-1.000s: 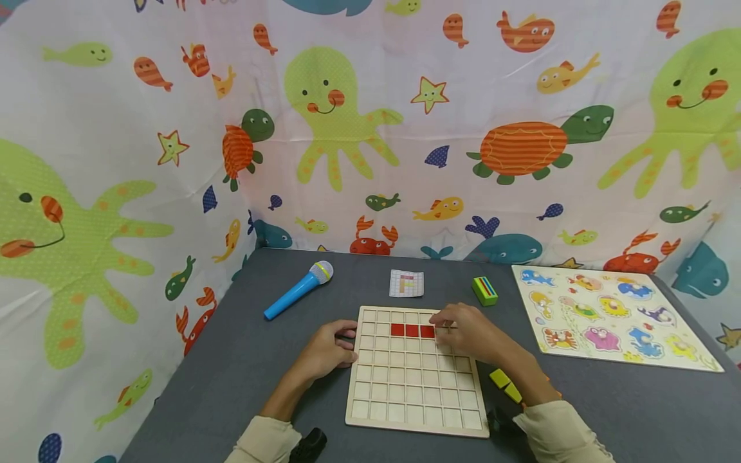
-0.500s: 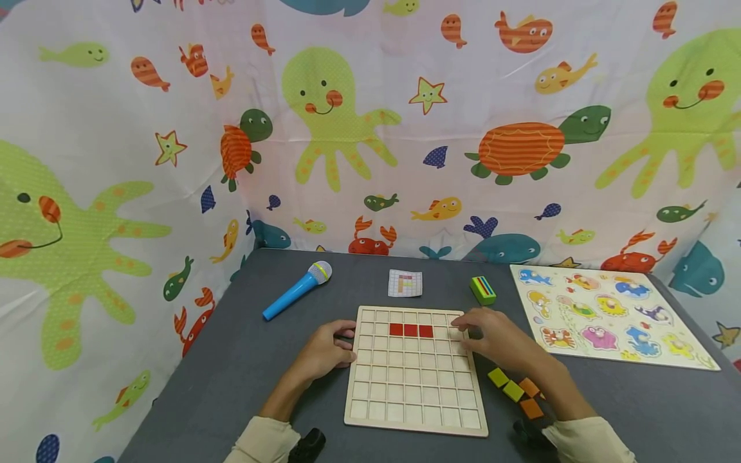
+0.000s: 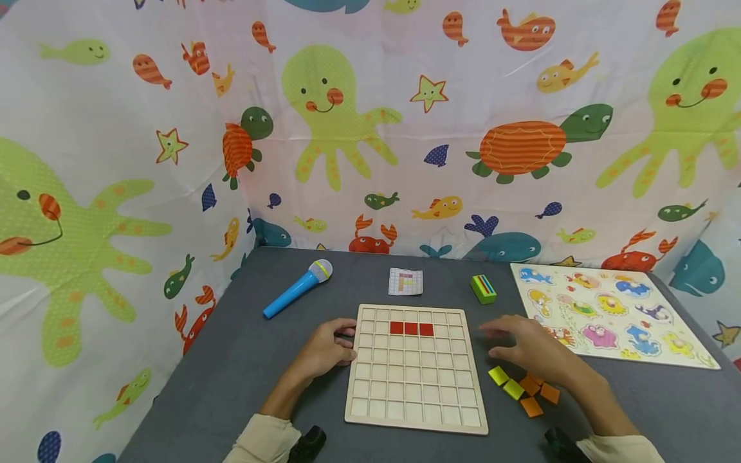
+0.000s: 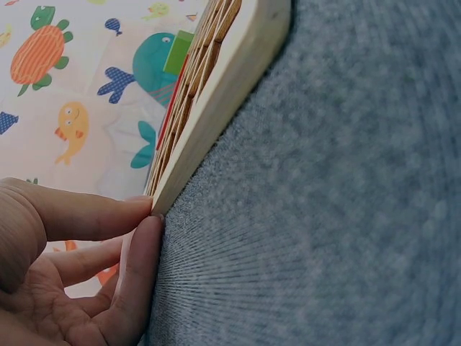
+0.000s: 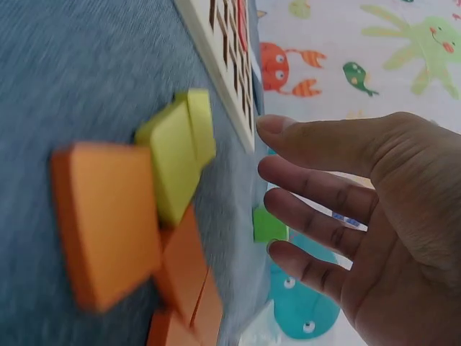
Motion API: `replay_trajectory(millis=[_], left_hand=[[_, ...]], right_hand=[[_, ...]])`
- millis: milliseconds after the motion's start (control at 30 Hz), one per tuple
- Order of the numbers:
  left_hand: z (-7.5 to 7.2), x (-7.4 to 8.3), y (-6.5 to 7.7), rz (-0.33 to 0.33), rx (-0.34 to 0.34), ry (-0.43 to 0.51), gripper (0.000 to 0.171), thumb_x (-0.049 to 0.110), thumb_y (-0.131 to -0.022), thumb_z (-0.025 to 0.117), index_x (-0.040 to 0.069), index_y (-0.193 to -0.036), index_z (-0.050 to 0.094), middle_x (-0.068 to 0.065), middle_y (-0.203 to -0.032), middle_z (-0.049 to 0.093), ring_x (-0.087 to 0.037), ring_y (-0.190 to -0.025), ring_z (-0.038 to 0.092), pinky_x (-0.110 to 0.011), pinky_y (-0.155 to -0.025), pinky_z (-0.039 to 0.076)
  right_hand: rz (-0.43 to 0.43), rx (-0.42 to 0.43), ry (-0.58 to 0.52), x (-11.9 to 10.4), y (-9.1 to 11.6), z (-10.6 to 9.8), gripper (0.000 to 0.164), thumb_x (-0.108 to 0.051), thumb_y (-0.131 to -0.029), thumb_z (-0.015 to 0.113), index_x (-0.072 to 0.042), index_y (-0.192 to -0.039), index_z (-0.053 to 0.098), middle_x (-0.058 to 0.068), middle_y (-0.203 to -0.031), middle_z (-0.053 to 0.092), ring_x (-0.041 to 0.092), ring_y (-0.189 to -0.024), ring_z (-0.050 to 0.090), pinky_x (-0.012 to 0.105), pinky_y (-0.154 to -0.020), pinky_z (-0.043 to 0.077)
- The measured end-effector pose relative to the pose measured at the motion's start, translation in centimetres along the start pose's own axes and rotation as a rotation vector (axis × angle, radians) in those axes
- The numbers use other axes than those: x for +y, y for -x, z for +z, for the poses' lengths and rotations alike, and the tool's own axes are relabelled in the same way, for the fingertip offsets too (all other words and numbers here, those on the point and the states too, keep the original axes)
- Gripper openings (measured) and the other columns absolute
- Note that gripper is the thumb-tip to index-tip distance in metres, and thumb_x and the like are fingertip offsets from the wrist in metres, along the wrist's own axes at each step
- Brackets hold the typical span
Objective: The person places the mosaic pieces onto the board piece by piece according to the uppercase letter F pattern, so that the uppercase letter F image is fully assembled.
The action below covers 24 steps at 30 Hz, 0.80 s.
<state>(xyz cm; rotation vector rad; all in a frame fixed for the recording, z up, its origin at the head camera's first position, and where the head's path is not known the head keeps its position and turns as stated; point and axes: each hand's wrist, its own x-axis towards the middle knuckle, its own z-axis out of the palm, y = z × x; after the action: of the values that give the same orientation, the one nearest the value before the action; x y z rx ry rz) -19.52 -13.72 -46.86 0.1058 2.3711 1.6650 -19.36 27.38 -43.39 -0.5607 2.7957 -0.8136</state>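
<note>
A wooden grid board (image 3: 417,427) lies on the dark table with three red square tiles (image 3: 411,329) side by side in its second row. My left hand (image 3: 321,349) rests at the board's left edge, its thumb and finger touching the rim; in the left wrist view those fingertips (image 4: 148,209) meet the board's side. To the right of the board my right hand (image 3: 532,347) hovers with fingers spread and nothing in it. Below it lie two yellow tiles (image 3: 505,383) and several orange tiles (image 3: 531,407), seen close up in the right wrist view.
Behind the board lie a small printed grid card (image 3: 406,282) and a green block with coloured stripes (image 3: 483,289). A blue toy microphone (image 3: 298,289) is at the back left. A sea-animal puzzle board (image 3: 625,360) lies on the right. A patterned cloth hangs behind.
My right hand has moved right, off the grid board, to above the loose tiles. More of the orange tiles now shows. The left hand stays at the board's edge.
</note>
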Motion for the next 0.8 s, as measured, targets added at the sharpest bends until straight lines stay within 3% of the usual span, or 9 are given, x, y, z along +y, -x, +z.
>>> replay_trajectory(millis=[200, 533, 800], left_hand=[[0.1, 0.0, -0.2, 0.000, -0.004, 0.000, 0.065, -0.011, -0.083, 0.076, -0.004, -0.145, 0.058, -0.018, -0.128, 0.062, -0.022, -0.100, 0.067, -0.036, -0.075, 0.064], [0.1, -0.1, 0.0, -0.002, 0.000, 0.000, 0.065, -0.010, -0.083, 0.077, -0.003, -0.145, 0.059, -0.017, -0.128, 0.063, -0.023, -0.101, 0.067, -0.037, -0.075, 0.064], [0.1, -0.1, 0.0, 0.005, -0.004, 0.002, 0.065, -0.010, -0.083, 0.076, -0.002, -0.145, 0.059, -0.018, -0.129, 0.062, -0.024, -0.103, 0.067, -0.038, -0.077, 0.065]], right_hand=[[0.045, -0.028, -0.003, 1.3, 1.3, -0.6, 0.049, -0.025, -0.092, 0.084, -0.006, -0.135, 0.071, 0.006, -0.120, 0.074, 0.029, -0.110, 0.070, 0.058, -0.096, 0.057], [0.061, -0.021, -0.035, 3.0, 3.3, -1.4, 0.045, -0.016, -0.088, 0.084, -0.004, -0.129, 0.073, 0.007, -0.120, 0.076, 0.027, -0.107, 0.069, 0.058, -0.094, 0.058], [0.118, -0.065, -0.042, 4.2, 4.6, -2.0, 0.048, -0.019, -0.087, 0.084, -0.004, -0.131, 0.071, 0.004, -0.119, 0.075, 0.022, -0.104, 0.067, 0.030, -0.085, 0.057]])
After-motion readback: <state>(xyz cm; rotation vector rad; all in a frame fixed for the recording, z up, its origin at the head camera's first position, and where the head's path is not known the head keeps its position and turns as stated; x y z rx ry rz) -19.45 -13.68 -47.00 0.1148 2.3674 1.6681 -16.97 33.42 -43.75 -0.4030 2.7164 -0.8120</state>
